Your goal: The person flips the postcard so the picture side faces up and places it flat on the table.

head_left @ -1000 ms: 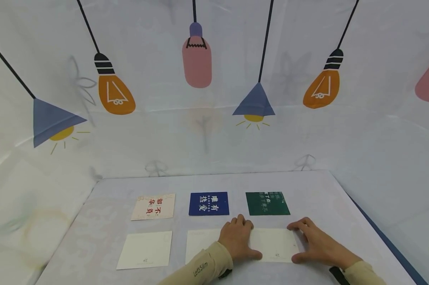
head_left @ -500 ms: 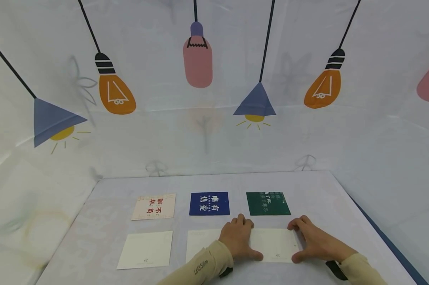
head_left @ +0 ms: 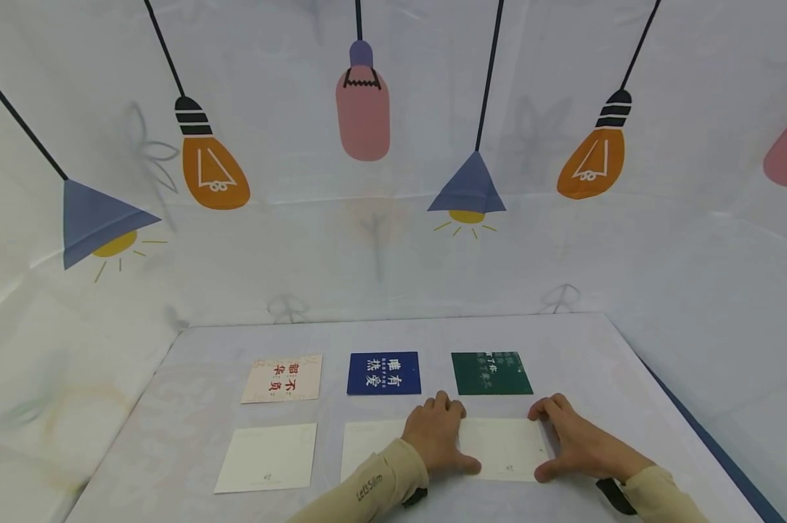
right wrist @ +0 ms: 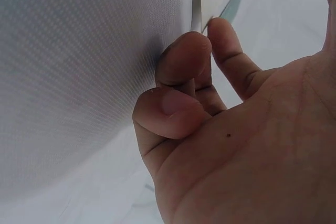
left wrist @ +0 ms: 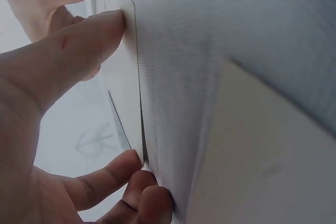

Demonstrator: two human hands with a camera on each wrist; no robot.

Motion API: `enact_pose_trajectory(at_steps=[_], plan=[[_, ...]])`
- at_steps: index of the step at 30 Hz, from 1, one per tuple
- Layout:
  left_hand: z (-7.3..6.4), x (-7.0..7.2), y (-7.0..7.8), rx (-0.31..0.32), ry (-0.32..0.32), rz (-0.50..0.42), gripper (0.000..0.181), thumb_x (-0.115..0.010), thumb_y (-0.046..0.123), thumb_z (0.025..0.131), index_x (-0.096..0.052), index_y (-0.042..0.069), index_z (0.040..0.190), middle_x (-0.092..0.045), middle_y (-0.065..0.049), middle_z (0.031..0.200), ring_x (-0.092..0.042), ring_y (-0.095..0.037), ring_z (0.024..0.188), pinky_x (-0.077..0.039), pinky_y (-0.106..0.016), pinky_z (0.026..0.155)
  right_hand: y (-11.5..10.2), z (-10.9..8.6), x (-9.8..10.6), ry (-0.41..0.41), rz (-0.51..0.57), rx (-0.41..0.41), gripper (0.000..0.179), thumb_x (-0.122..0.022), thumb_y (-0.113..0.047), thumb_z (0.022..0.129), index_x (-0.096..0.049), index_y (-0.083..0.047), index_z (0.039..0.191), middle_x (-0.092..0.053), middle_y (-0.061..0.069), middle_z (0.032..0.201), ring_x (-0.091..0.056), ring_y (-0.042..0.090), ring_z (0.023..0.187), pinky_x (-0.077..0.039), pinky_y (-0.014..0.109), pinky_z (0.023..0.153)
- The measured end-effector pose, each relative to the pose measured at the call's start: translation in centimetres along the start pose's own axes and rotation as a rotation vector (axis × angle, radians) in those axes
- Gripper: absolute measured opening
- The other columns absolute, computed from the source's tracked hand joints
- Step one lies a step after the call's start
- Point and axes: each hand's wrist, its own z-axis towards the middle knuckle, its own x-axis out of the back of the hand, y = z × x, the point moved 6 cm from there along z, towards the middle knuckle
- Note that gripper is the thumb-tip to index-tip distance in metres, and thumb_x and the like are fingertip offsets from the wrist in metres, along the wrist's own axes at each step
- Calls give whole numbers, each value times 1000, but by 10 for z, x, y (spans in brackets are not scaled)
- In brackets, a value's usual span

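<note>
Both hands hold a cream postcard [head_left: 503, 449] by its short edges, close over the table at the right end of the near row. My left hand [head_left: 435, 434] has its thumb and index finger at the left corners, with the other fingers curled beside them. At the right corners are the thumb and index finger of my right hand [head_left: 581, 449]. In the left wrist view a thin dark gap shows under the held postcard [left wrist: 119, 61]. The middle cream postcard [head_left: 366, 442] is partly hidden by the left forearm. Another cream postcard [head_left: 267, 457] lies at left.
Behind, in a far row, lie a beige postcard with red characters [head_left: 282, 379], a blue postcard [head_left: 383, 374] and a green postcard [head_left: 491, 374]. They rest on a white-covered table [head_left: 171, 421]. A white sheet [head_left: 393, 254] printed with lamps hangs behind.
The right hand and wrist have shifted slightly. The held postcard and the left hand stay in almost the same place.
</note>
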Motion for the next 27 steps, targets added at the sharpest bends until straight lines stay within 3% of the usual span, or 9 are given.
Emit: enact_pose_trajectory(at_steps=[4, 12, 18, 24, 27], plan=[[0, 0, 0, 4, 2, -13, 79, -86, 67, 64, -64, 19, 122, -53, 3, 100, -50, -12, 83, -47, -30, 71, -1, -1, 0, 14, -13, 8, 89, -98, -51, 54, -53, -12, 120, -44, 5, 117, -48, 22, 104, -50, 41, 91], [1, 0, 0, -2, 27, -14, 79, -87, 68, 63, -61, 20, 121, -54, 4, 98, -49, -11, 81, -47, -29, 70, -2, -8, 7, 57, -11, -13, 99, -97, -47, 58, -52, -13, 139, -50, 3, 114, -49, 17, 89, -47, 28, 73], [1, -1, 0, -13, 48, -17, 80, -87, 67, 64, -59, 19, 122, -55, 4, 97, -50, -11, 83, -47, -28, 70, -1, -9, 8, 64, 24, 29, 79, -95, -41, 66, -60, -14, 132, -52, 0, 106, -46, 15, 81, -43, 25, 67], [-1, 1, -2, 2, 59, -41, 80, -83, 63, 73, -57, 17, 134, -63, 1, 111, -61, -14, 95, -53, -34, 81, 1, -10, 9, 100, 54, 10, 78, -96, -40, 64, -59, -16, 129, -51, -1, 106, -47, 16, 82, -43, 25, 66], [-3, 6, -3, -3, 85, -127, 71, -82, 55, 79, -59, 16, 134, -65, 6, 94, -61, -10, 77, -52, -29, 69, 0, -12, 10, 123, 52, 19, 77, -96, -39, 64, -59, -16, 128, -50, -1, 105, -46, 15, 82, -43, 25, 66]])
